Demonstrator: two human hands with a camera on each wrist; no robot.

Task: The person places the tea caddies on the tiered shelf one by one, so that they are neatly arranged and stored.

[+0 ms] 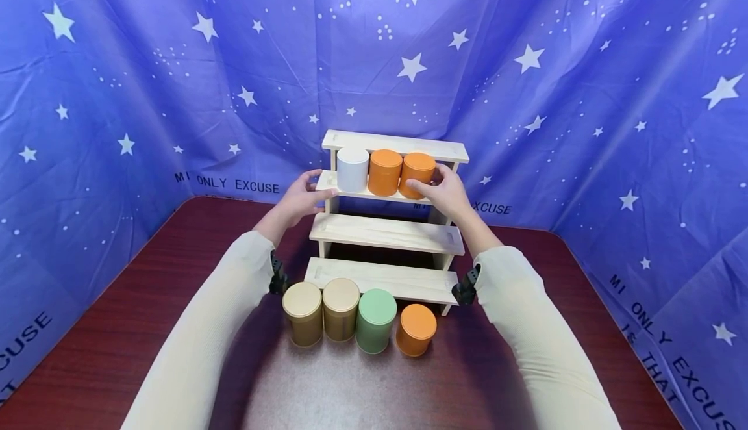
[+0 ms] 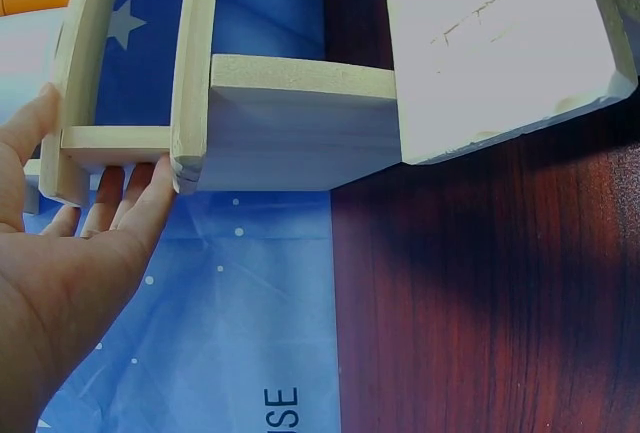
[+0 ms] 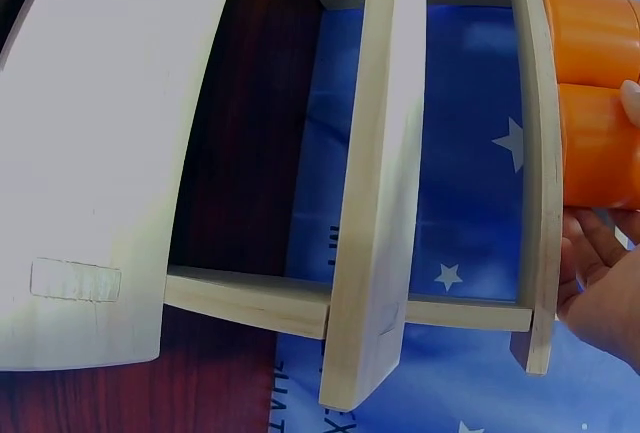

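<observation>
A pale wooden step shelf [image 1: 386, 232] with several tiers stands at the back of the table. On its second tier from the top, a white canister [image 1: 353, 170] and an orange canister [image 1: 385, 173] sit side by side. At the right of that row, my right hand [image 1: 447, 191] holds another orange canister [image 1: 418, 167], thumb across its front and fingers around its right side. My left hand [image 1: 298, 199] grips the left end of the same tier beside the white canister. In the left wrist view its thumb is at the plank [image 2: 75, 83] and its fingers reach the side support [image 2: 118, 141].
Before the shelf, two gold-brown canisters [image 1: 305, 316] stand left of a green canister [image 1: 376, 323] and an orange canister [image 1: 416, 330] on the dark red table [image 1: 350, 397]. A blue star-patterned cloth [image 1: 280, 79] hangs behind and at both sides.
</observation>
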